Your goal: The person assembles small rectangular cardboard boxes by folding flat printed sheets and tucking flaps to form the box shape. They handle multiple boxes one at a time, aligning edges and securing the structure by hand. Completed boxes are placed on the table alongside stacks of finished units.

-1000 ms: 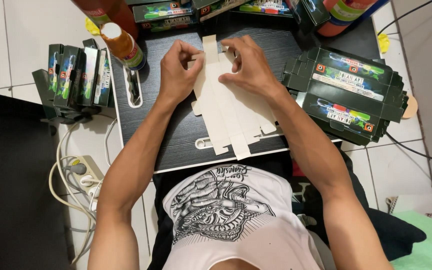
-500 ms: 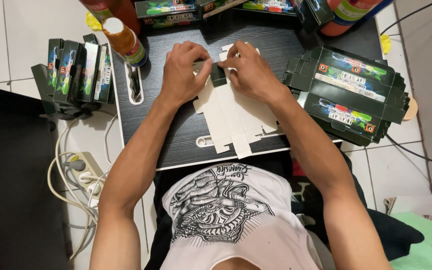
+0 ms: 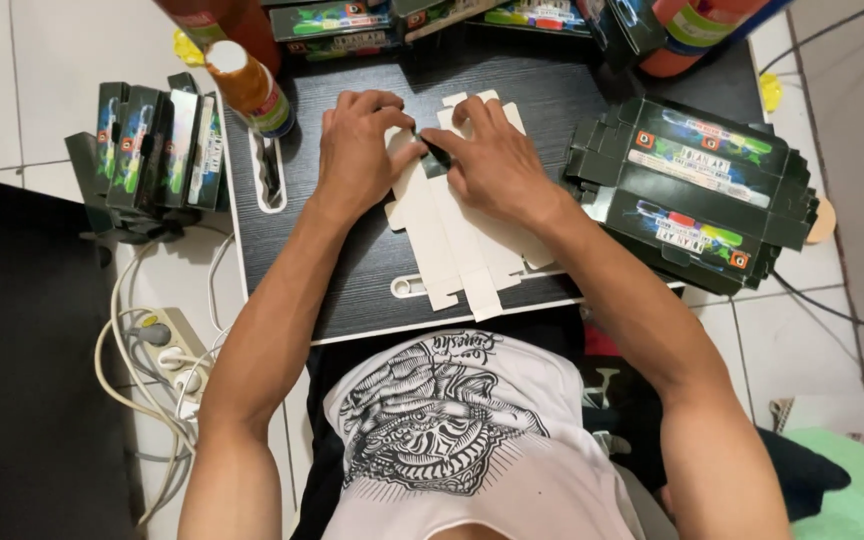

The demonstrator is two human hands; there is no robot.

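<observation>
1. Black tabletop (image 3: 352, 290) carries a flat white carton blank (image 3: 457, 250) at its centre.
2. Left hand (image 3: 357, 150) and right hand (image 3: 497, 160) now pinch its dark top flap (image 3: 434, 158), newly folded over.

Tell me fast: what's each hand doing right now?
Left hand: fingers curled, pressing a flap of the flat cardboard box blank.
Right hand: fingers bent, pinching the same flap.
</observation>
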